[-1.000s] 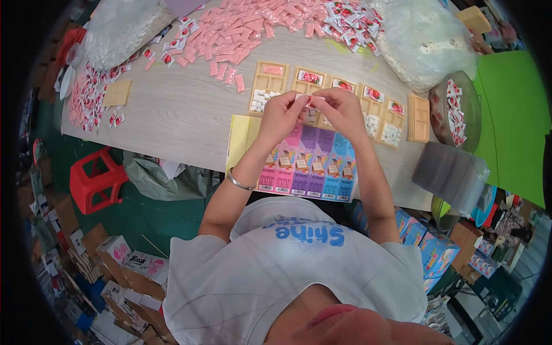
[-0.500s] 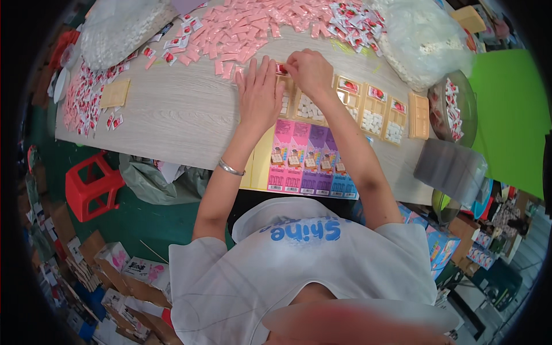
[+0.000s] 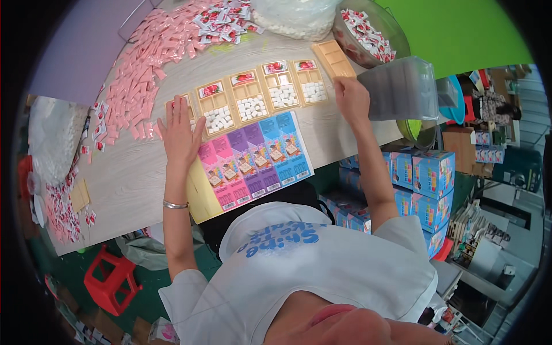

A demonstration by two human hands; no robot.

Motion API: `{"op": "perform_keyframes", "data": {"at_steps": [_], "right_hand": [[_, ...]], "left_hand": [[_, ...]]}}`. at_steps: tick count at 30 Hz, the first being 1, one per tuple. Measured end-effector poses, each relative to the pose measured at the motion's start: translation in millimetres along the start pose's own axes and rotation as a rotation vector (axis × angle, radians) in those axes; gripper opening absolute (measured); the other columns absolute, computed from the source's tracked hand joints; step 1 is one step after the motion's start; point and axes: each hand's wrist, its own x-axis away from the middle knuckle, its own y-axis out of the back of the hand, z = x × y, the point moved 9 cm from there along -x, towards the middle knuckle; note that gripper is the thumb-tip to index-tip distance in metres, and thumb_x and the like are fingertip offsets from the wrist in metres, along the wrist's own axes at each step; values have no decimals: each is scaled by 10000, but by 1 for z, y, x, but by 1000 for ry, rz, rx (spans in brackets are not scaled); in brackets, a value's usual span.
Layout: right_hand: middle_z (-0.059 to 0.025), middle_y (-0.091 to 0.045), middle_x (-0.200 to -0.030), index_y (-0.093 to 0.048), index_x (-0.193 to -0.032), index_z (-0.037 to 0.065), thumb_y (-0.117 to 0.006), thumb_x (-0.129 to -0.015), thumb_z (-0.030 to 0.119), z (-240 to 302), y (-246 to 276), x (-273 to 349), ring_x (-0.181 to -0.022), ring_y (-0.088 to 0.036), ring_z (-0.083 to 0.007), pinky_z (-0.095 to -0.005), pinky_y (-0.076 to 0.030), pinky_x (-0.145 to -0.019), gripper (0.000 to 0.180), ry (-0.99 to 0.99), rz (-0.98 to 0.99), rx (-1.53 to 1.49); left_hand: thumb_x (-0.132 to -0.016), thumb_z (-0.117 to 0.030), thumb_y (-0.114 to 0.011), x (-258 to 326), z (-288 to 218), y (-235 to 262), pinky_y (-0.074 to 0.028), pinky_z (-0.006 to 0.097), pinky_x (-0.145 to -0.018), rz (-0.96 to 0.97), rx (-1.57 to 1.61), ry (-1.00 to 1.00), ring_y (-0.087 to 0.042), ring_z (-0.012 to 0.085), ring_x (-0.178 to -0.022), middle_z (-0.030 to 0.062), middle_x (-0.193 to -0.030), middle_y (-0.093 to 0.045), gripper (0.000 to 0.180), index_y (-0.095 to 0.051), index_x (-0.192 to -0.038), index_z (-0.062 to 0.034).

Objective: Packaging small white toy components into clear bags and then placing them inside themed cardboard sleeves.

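Observation:
My left hand (image 3: 183, 141) lies with its fingers stretched out over the leftmost beige tray, hiding most of it. My right hand (image 3: 352, 100) is closed at the near end of an unfilled beige compartment tray (image 3: 332, 56); its fingertips are partly hidden. Between my hands stands a row of beige trays (image 3: 248, 99), each with a strawberry-printed sachet (image 3: 242, 77) at the far end and small white pieces (image 3: 251, 108) in the near part. Below the row lies a sheet of pink, purple and blue printed cards (image 3: 253, 161), on a yellow sheet (image 3: 202, 195).
Pink sachets (image 3: 135, 89) cover the far left of the table, with strawberry sachets (image 3: 221, 23) beyond. A bag of white pieces (image 3: 296, 17) and a bowl (image 3: 397, 29) of sachets stand at the back. A clear plastic box (image 3: 402, 89) is on the right, a red stool (image 3: 112, 282) below left.
The view has turned to the right. My right hand has left the sachet at the leftmost trays and moved right to the unfilled tray. My left hand stays by the left end of the row.

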Motion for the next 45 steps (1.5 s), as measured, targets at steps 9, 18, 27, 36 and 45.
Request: {"op": "perform_keyframes", "data": {"at_steps": [9,18,27,36,45], "right_hand": [[-46,-735,-885,-761,-958,106,-762,-899,192,58,120,7,-725,-706,-216,-349,-562,-687,104,135,-300,65],[-11,-707,-751,-772,-931,24,-793,-909,206,-73,218,1,-631,-611,-64,-267,-487,-580,185,-373,-97,24],[0,-734,-803,-790,-984,22,-770,-946,193,-115,197,-4,-633,-615,-19,-161,-440,-533,177,-514,163,-615],[12,-714,-783,-790,-964,16,-791,-924,206,-112,197,-6,-618,-604,-17,-157,-436,-527,194,-541,112,-538],[13,-709,-780,-783,-944,4,-806,-905,184,-117,201,-6,-605,-592,-15,-163,-451,-531,186,-521,96,-605]], "left_hand": [[-910,-421,-700,85,-141,16,-114,655,-1222,82,220,-128,-238,390,-1550,190,-1654,-321,828,-366,-1583,-72],[-901,-454,-689,119,-152,-11,-108,597,-1245,237,112,-220,-237,358,-1555,153,-1660,-330,813,-414,-1556,-60],[-921,-450,-673,131,-131,-4,-110,593,-1243,189,91,-217,-232,354,-1558,145,-1664,-328,805,-392,-1575,-74],[-921,-456,-671,130,-131,-1,-107,578,-1250,180,92,-241,-242,355,-1554,149,-1657,-339,801,-403,-1564,-61],[-925,-459,-666,127,-132,-3,-108,575,-1251,185,82,-249,-244,353,-1553,148,-1654,-345,799,-401,-1564,-59]]}}
